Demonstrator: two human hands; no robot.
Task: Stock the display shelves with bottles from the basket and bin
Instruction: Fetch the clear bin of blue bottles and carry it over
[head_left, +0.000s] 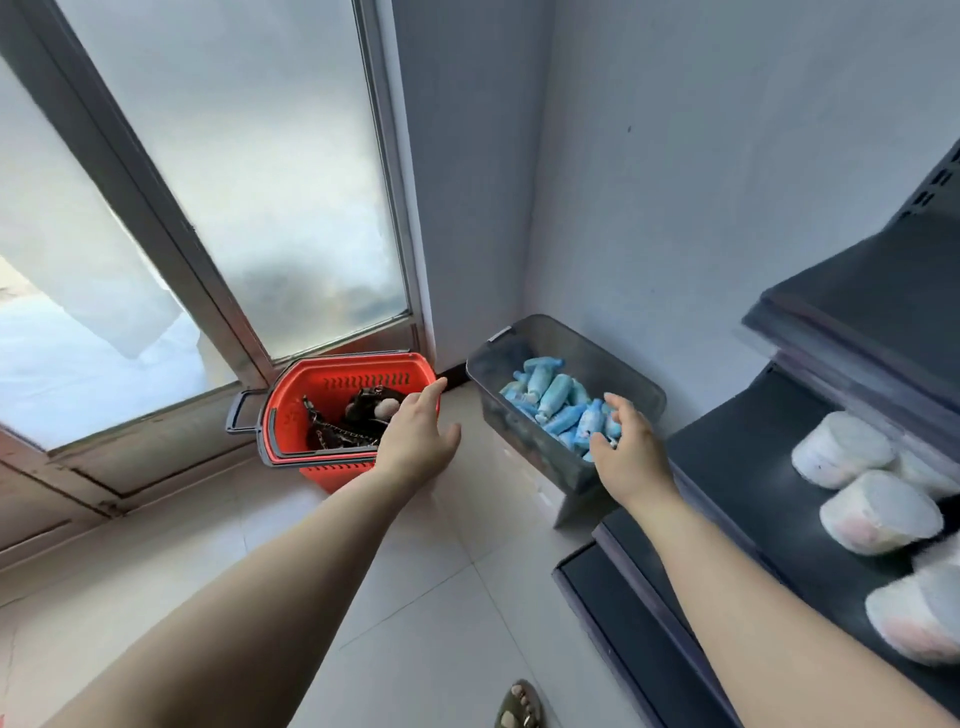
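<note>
Two bare arms reach out over the tiled floor (415, 571). The left grip (415, 431) is a bare hand. It hangs over the right edge of the red basket (337, 364). Its fingers are straight and spread a little, and it holds nothing. One fingertip is at the basket's far rim, but I cannot tell if it touches.

The basket sits on the floor, just beside the glass door (234, 182). Inside the basket lies a dark thing with a chain (358, 421). I cannot see any bottles in there.

The right grip (623, 447) is the other bare hand. It is over the near rim of the grey bin (571, 338). Its fingers bend down loosely among the blue bottles (550, 395). They are right at the bottles, but I cannot tell if they hold one.

Many blue bottles lie in a heap in the bin. Most lie on their sides.

The bin is in the corner by the wall, between the basket and the dark shelves (753, 467). It is near the basket but not touching it. It is just beside the shelves.

Three white round packs (841, 447) lie on one shelf, well to the right of the bin. No bottles show on the shelves.

A foot (519, 706) in a sandal shows at the bottom edge, on the floor.
</note>
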